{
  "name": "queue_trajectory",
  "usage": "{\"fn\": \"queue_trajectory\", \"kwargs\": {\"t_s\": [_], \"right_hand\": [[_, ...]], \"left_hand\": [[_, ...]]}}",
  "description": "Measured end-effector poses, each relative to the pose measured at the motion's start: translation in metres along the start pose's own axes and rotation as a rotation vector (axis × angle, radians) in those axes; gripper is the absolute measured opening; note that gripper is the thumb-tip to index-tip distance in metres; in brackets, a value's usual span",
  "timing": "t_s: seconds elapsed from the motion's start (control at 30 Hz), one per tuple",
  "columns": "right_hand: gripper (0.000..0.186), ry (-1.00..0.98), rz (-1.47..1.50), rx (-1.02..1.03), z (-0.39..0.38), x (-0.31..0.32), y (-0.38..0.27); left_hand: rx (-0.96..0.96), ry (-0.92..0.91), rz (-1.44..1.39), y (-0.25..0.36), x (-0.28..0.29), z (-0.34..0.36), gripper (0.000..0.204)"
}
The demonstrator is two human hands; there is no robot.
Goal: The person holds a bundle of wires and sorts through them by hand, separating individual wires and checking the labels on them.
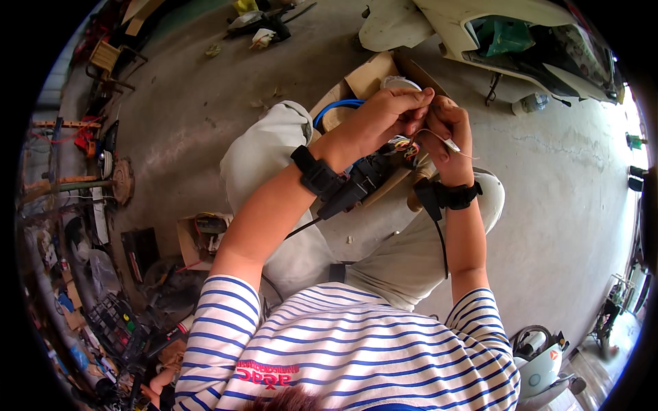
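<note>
My left hand is closed in a pinch, thumb against forefinger, and what lies between the fingertips is too small to make out. Close beside it, my right hand has its fingers curled around a thin wire. From that wire a small white connector hangs across the palm. Just below the hands is a bundle of coloured wires, with yellow, red and white strands. A black unit sits under my left wrist, its lower parts partly hidden by the arm. Black straps with boxes circle both wrists.
An open cardboard box stands beyond my hands, with a blue cable and a white round object at it. A pale scooter body is at the far right. Cluttered shelving lines the left side.
</note>
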State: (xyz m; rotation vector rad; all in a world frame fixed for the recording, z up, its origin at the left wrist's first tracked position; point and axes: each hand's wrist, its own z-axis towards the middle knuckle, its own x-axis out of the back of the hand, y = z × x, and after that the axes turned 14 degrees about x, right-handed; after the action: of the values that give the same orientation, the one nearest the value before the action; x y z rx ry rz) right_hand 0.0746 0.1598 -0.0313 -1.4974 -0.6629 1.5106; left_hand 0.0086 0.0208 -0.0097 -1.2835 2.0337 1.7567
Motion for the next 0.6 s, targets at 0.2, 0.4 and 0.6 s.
{"fn": "queue_trajectory", "kwargs": {"t_s": [0.2, 0.4, 0.6], "right_hand": [[0.025, -0.014, 0.276, -0.088, -0.002, -0.005, -0.013], [0.022, -0.063, 0.788, 0.034, 0.014, 0.010, -0.002], [0.023, -0.038, 0.562, -0.002, 0.013, 0.001, 0.000]], "left_hand": [[-0.023, -0.087, -0.048, -0.003, 0.002, 0.005, 0.033], [-0.084, -0.144, -0.238, -0.001, 0.003, 0.009, 0.038], [-0.073, -0.073, -0.269, 0.003, 0.005, 0.006, 0.036]]}}
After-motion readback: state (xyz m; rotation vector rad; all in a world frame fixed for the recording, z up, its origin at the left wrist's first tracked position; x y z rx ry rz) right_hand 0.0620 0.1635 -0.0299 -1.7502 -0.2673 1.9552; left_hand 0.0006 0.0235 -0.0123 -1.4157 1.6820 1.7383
